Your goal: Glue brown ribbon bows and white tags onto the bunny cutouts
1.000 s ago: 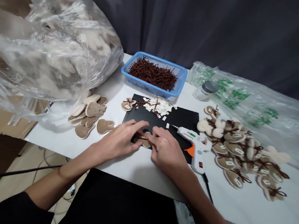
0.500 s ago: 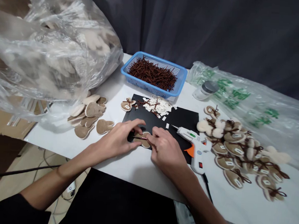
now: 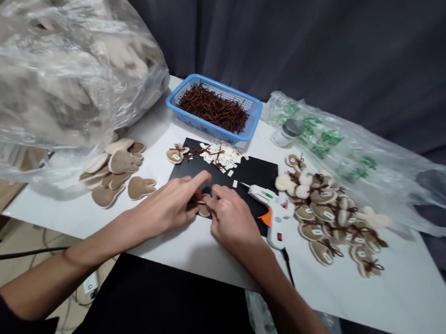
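My left hand (image 3: 178, 199) is closed at the near edge of a black mat (image 3: 255, 170), thumb and index finger bent together; what they pinch is hidden. My right hand (image 3: 229, 216) touches it from the right, fingers curled on a thin reddish strip (image 3: 200, 202) whose kind I cannot make out. Under the fingertips lies a tan plush piece (image 3: 204, 210), mostly covered by the hands. Beyond them a pile of small white labels (image 3: 224, 156) with a few brown bows rests on the mat. A white glue gun (image 3: 272, 203) with an orange trigger lies right of my right hand.
Plain tan rabbit-shaped pieces (image 3: 124, 161) lie at left beside a large clear plastic bag (image 3: 100, 72). A blue basket (image 3: 255, 119) of brown bows stands behind. Finished-looking pieces with bows and labels (image 3: 322, 212) are heaped at right, near a lidded jar (image 3: 286, 133).
The view has shifted, so the table's things appear farther left. My two hands have come closer together, and the left fingers have closed in over the tan plush piece.
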The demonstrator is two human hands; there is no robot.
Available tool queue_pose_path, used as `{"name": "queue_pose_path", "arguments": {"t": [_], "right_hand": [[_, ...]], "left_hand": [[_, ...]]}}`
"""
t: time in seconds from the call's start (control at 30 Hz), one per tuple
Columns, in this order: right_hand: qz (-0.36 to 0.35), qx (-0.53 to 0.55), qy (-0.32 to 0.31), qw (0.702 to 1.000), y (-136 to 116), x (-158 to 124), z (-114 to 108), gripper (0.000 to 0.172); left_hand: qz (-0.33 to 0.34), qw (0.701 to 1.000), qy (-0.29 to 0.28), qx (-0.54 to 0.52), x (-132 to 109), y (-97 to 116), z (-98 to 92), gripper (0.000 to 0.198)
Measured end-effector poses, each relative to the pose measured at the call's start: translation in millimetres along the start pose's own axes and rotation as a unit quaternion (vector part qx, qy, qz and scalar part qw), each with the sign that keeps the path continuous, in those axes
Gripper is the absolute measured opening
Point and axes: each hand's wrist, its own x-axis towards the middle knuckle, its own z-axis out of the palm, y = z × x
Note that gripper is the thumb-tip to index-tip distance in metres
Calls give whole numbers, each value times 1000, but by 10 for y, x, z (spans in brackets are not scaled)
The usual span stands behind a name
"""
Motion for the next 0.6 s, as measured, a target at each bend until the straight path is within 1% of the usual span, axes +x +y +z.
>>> {"name": "queue_pose_path", "arguments": {"t": [0.13,0.3,0.43,0.6], "right_hand": [[13,-8,-31,999,-30,22,-62,32],[29,-22,-60,998,-60,28,-109,33],[37,-15,-74,996,-78,67,-162,37],[48,4,-86,995,-75,105,-212,38]], "left_hand": [[-20,999,0,-31,84,-16,-21,45],[-50,996,0,-76,134,-28,-37,52],[-49,997,10,-63,127,-34,-24,49],[-40,998,0,-40,159,-54,13,48]]}}
